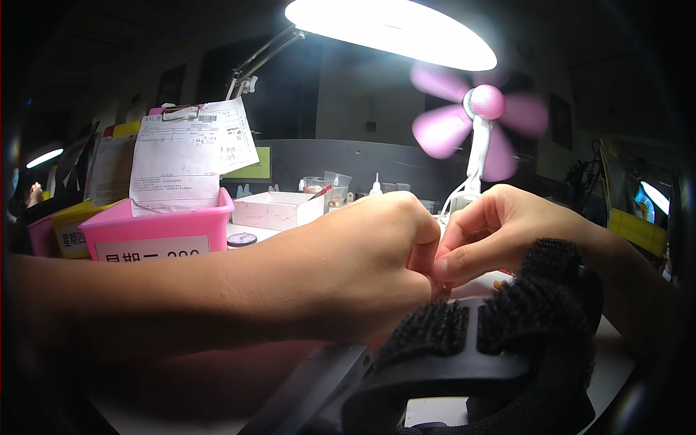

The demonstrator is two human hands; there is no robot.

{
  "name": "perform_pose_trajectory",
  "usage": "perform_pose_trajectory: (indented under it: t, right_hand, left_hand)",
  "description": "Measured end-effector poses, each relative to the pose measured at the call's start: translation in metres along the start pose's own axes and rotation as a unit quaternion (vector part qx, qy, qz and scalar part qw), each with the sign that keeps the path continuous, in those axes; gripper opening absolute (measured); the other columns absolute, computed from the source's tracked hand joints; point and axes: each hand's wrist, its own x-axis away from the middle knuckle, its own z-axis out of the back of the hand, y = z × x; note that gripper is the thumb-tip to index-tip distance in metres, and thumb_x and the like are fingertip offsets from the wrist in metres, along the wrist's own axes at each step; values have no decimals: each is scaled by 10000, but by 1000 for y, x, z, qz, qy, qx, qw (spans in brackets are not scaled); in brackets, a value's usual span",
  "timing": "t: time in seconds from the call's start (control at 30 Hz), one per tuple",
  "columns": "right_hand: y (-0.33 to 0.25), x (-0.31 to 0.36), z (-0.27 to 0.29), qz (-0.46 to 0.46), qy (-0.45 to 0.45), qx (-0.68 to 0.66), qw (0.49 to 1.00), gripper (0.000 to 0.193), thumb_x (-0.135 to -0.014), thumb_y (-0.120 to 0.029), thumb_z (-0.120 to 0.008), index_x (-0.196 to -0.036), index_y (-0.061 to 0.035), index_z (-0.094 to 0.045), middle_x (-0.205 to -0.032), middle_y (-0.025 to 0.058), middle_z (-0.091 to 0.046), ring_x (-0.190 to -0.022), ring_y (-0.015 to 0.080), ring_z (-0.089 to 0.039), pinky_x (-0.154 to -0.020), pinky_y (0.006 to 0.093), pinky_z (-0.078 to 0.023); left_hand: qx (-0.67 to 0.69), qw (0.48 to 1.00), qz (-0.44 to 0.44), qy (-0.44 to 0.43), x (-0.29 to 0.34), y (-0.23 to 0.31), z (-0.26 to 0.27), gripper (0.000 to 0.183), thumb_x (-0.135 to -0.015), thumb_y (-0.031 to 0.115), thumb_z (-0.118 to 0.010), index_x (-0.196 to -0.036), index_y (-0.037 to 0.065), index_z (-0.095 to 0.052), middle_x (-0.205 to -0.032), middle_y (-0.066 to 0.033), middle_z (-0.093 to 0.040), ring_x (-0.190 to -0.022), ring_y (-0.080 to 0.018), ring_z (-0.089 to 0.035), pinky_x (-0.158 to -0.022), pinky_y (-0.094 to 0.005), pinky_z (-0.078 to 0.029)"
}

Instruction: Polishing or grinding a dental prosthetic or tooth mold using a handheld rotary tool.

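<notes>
My left hand (384,257) reaches in from the left with its back turned up and its fingers curled closed. My right hand (496,230) comes from the right, thumb and fingers pinched together. The fingertips of both hands meet near the middle, just above the white tabletop (475,288). Whatever lies between them is hidden by the fingers or too small to make out. Close below the hands, a black frame with bristly pads (522,326) covers part of the view. A small orange-brown piece (498,285) shows beside the right hand.
A pink bin (156,226) with clipped papers (176,163) stands at left, a yellow bin (72,221) beside it. Behind the hands are a white box (272,212), a round purple-grey lid (241,239), clear cups (337,187) and a white dropper bottle (376,185). A pink fan (487,101) and a lit lamp (395,30) stand above.
</notes>
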Motion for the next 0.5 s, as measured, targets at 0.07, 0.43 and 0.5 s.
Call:
perform_pose_trajectory:
  t: [0.07, 0.43, 0.5]
  right_hand:
    - [1, 0, 0, 13, -5, 5, 1000, 146, -875, -63, -812, -954, 47, -757, -930, 121, -760, -906, 146, -735, -858, 253, -548]
    - [0, 1, 0, 10, -7, 8, 1000, 193, -891, -141, -829, -956, 27, -763, -929, 97, -757, -874, 99, -718, -780, 202, -533]
    - [-3, 2, -3, 12, -10, 19, 1000, 203, -890, -159, -833, -949, 22, -765, -919, 88, -756, -864, 86, -713, -759, 190, -524]
  left_hand:
    - [-51, 998, -28, 0, -2, -1, 2, 309, -867, 300, -831, -830, 14, -720, -857, -111, -738, -894, -211, -713, -1003, -410, -528]
    - [90, 989, 95, -64, -2, 7, 10, 323, -864, 307, -848, -774, 45, -681, -811, -48, -704, -820, -96, -636, -744, -297, -478]
    - [117, 984, 109, -72, -2, 4, 11, 305, -865, 298, -848, -786, 49, -692, -812, -42, -703, -811, -95, -635, -722, -296, -474]
